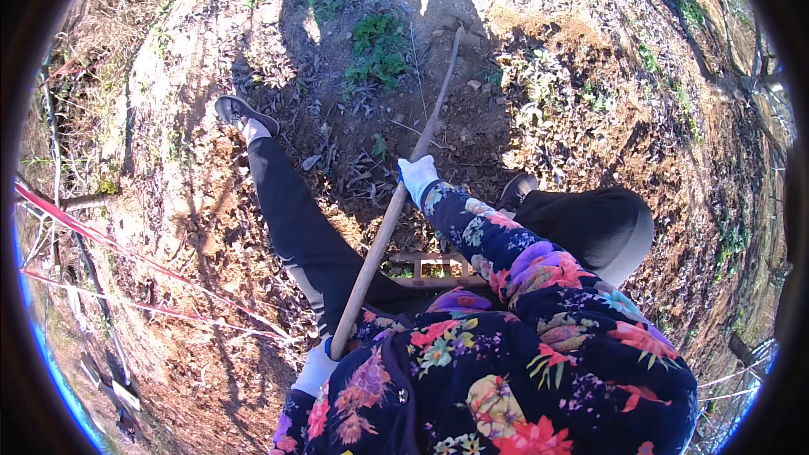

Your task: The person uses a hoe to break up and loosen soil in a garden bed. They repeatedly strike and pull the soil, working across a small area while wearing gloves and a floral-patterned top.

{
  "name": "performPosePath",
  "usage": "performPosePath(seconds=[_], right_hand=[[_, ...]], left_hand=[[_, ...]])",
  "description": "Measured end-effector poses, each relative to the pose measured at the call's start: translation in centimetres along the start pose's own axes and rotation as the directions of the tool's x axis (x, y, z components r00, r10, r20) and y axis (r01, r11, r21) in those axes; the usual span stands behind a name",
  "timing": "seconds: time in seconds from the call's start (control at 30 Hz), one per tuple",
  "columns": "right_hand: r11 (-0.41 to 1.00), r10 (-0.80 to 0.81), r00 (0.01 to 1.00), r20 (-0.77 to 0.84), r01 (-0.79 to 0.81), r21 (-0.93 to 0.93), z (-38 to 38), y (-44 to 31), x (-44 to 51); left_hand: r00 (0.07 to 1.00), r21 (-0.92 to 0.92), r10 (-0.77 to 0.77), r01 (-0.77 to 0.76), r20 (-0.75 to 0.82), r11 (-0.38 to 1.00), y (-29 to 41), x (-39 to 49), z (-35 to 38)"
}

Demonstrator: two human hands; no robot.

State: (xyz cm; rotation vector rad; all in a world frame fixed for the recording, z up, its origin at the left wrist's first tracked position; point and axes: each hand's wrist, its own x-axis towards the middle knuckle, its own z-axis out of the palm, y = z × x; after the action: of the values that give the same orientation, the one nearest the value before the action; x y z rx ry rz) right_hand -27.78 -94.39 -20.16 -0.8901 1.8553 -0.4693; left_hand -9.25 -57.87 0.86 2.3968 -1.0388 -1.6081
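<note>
A long wooden-handled hoe [383, 234] slants from my left hip out to the shaded soil ahead. My right hand [418, 175], in a white glove with blue on the palm side, grips the shaft partway along. Close to my body, my left hand [316, 368] is gloved too and wraps the butt end, its fingers partly hidden. The hoe's head [469, 36] rests at the ground in my shadow and is hard to make out. Left of the shaft grows a leafy green plant [379, 50], apart from the blade.
I sit on a low slatted seat [436, 258], legs spread, a dark shoe [246, 114] out on the left. Red-and-white tape [158, 278] stretches across the left side. Dry leaves [537, 95] cover soil to the right. Bare branches [746, 82] stand at the right rim.
</note>
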Motion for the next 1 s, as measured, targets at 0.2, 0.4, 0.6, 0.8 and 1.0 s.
performPosePath(seconds=[0.2,0.4,0.6,0.8,1.0], right_hand=[[0.999,0.025,0.995,0.093,-0.021,-0.037,0.4,3.5,-7.0],[0.969,0.21,0.951,0.226,-0.233,0.082,-0.6,3.3,-12.0],[0.713,0.027,0.978,0.206,-0.164,0.682,-7.3,-6.8,3.0],[0.539,0.109,0.982,0.155,-0.19,0.821,-16.2,-9.6,13.5],[0.841,0.193,0.981,-0.009,-0.16,0.517,-9.1,-4.0,11.9]], left_hand=[[0.993,-0.056,-0.109,0.112,0.052,0.992,-13.3,-4.3,0.1],[0.998,0.129,-0.037,0.044,-0.057,0.991,-9.7,-5.7,-2.1],[0.977,0.361,0.176,-0.122,-0.122,0.925,9.2,3.7,-1.8],[0.907,0.196,0.404,-0.42,0.116,0.886,21.9,8.9,2.1],[0.951,0.319,0.28,-0.308,0.131,0.897,17.6,7.2,-0.2]])
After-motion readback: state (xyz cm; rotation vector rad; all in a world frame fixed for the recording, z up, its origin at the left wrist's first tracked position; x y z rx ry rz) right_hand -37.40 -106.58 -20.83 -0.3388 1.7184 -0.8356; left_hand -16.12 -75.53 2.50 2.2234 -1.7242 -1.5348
